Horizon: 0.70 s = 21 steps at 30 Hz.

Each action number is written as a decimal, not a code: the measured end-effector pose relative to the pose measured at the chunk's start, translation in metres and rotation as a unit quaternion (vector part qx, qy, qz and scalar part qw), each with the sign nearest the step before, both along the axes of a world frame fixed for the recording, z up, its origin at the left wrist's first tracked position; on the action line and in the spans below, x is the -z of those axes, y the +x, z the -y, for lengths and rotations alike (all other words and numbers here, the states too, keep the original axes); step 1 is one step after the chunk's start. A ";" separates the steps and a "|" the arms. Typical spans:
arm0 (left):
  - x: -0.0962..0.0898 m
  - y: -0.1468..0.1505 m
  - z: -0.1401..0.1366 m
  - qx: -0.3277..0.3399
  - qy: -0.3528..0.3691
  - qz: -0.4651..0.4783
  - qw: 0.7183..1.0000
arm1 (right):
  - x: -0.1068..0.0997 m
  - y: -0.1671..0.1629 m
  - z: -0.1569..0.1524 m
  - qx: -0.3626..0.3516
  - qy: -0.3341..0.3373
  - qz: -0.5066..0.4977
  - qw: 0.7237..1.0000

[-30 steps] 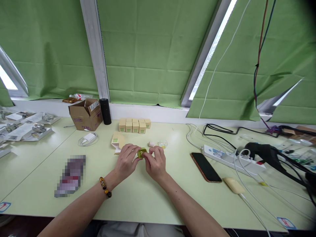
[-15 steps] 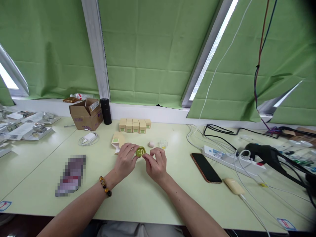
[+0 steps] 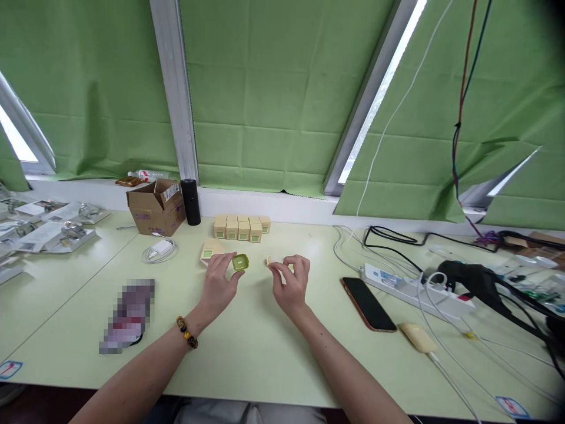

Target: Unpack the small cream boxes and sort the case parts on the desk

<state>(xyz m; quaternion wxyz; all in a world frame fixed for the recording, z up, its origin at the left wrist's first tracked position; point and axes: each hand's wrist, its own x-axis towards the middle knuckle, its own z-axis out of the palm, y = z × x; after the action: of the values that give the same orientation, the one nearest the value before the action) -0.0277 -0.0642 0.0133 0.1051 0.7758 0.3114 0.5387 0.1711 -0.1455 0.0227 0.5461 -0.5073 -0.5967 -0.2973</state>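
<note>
Between the thumb and fingers of my left hand is a small green square container, tilted so that its open inside faces me. A hand's width to the right, my right hand pinches a tiny cream-coloured piece, whose kind is too small to make out. An opened small cream box stands just behind my left hand. The clear round item beyond my right hand is mostly covered by the fingers.
Several small cream boxes stand in rows at the back. A cardboard box, a black cylinder and a white charger are at left. To the right lie a phone, a power strip and tangled cables.
My hands have moved apart. The right one has drawn the cream-coloured piece away from the green container, which the left one has shifted slightly left and up.
</note>
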 end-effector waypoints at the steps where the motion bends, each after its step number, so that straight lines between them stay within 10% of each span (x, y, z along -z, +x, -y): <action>1: 0.000 0.000 0.000 -0.001 -0.027 0.016 1.000 | 0.001 0.002 -0.005 0.004 -0.025 0.000 1.000; 8: -0.005 0.003 -0.002 0.087 -0.252 0.157 0.951 | 0.017 0.012 -0.048 0.036 -0.192 0.040 0.980; 21: -0.010 0.005 -0.003 0.269 -0.554 0.384 0.687 | 0.044 0.008 -0.078 0.094 -0.297 0.065 0.948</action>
<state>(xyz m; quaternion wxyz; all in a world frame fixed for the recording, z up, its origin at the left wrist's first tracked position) -0.0227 -0.0614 0.0235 0.7671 0.3516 0.2634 0.4675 0.1792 -0.0673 -0.0214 0.3004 -0.6799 -0.6416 -0.1895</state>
